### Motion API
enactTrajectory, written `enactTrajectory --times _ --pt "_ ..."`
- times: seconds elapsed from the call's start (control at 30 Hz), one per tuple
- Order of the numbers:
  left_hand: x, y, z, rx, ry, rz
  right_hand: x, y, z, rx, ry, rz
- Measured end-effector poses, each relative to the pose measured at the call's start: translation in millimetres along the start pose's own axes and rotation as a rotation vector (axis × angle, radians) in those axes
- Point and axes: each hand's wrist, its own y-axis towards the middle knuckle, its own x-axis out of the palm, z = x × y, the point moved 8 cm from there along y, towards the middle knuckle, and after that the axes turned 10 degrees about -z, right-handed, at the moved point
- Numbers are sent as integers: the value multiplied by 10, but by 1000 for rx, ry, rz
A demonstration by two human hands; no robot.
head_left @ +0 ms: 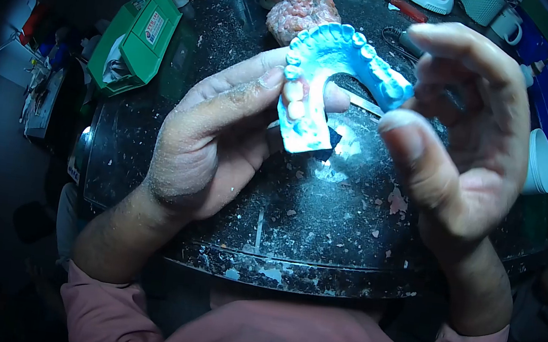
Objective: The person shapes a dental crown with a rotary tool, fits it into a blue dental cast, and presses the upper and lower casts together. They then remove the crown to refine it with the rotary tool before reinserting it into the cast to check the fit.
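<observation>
A blue and white dental arch model (330,48) is held up above the black worktop, its curved row of teeth turned away from me. My left hand (218,123) grips its left side between thumb and fingers. On the other side, my right hand (471,127) is raised with thumb and fingers spread apart, the thumb close to the model's right end. No object shows between those fingers. A thin metal strip (364,105) is partly visible behind the model.
Behind the model stands a lumpy pink-crusted burner or jar (300,13). A green bin (136,41) is at the left, white cups (540,162) at the right, and a red-handled tool (409,10) at the back. Pink scraps dot the worktop (319,245).
</observation>
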Motion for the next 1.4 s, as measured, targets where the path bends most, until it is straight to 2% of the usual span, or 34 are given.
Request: enactTrajectory --times 0.03,0.1,0.17,0.23,0.37,0.43,0.47,0.7,0.77,0.8,0.83,1.03,1.1,1.17,1.2,1.23,1.3,1.33,1.37,1.4 --pt "-20 -11 27 8 98 67 -1 -11 121 159 95 35" --pt "-23 16 50 6 157 8 117 -38 348 432 439 -135" --pt "-53 32 106 42 328 38 152 -40 398 465 481 -96" --pt "-66 21 106 45 286 43 179 -56 441 496 526 -56" --pt "-178 -20 29 -30 231 155 233 -114 502 534 583 -138" --pt "-170 -45 -80 -88 -48 115 241 -107 463 474 583 -165" --pt "-142 -41 -103 -96 -119 90 215 -135 458 544 524 -114" --pt "-159 -20 -154 -130 -65 113 291 -168 464 567 625 -213" --pt "-168 8 -72 -113 229 166 290 -177 472 542 675 -201" --pt "-165 7 -27 -111 314 252 277 -197 512 577 751 -116" --pt "-176 8 -17 -111 314 252 265 -226 556 610 827 -31" --pt "-172 27 577 101 1267 399 291 -381 755 763 1002 125" --pt "-120 22 661 63 1378 426 327 -440 828 854 1131 160" --pt "-248 -24 700 -226 1678 361 374 -362 830 859 1093 130" --pt "-312 -67 683 -367 1784 356 398 -346 844 826 1170 109" --pt "-308 -103 709 -362 1783 356 415 -327 834 790 1247 88" --pt "-312 -160 539 -619 1870 97 400 -284 790 746 1230 32" --pt "-305 -173 522 -599 1853 50 394 -266 776 722 1254 39" --pt "-263 -170 546 -594 1854 47 382 -250 763 698 1277 48" --pt "-272 -191 560 -747 1786 106 381 -235 760 696 1272 49"
